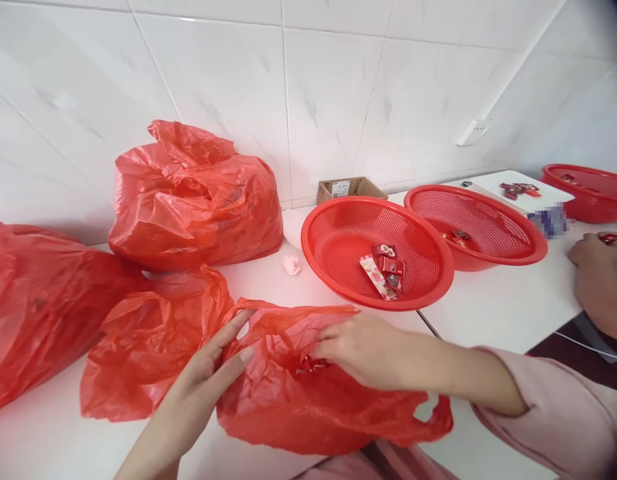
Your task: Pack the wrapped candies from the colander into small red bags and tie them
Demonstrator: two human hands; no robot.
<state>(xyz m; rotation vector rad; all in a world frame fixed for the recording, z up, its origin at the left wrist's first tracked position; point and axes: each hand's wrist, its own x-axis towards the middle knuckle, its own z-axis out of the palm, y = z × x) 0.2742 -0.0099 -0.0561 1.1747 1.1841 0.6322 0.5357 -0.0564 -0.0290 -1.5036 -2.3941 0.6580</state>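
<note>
A red plastic bag (308, 420) lies open at the front, its mouth facing up. My left hand (208, 373) holds its left rim, with the thumb on the near side and the fingers along the handle. My right hand (368, 347) reaches into the mouth, fingers curled and pointing down. Just under those fingertips, small red wrapped candies (313, 363) show inside the bag; whether any are between the fingers is hidden. Behind the bag stands a red sieve basket (333, 250) with several wrapped candies (391, 267) and a long floral-patterned packet (375, 275) at its bottom.
Full red bags (198, 207) (48, 307) and a limp red bag (138, 353) lie left. A second red basket (493, 220) holds a few candies. Behind are a cardboard box (353, 188) and crumpled tissue (291, 265). Another person's hand (595, 257) is at right, near a white board (543, 183).
</note>
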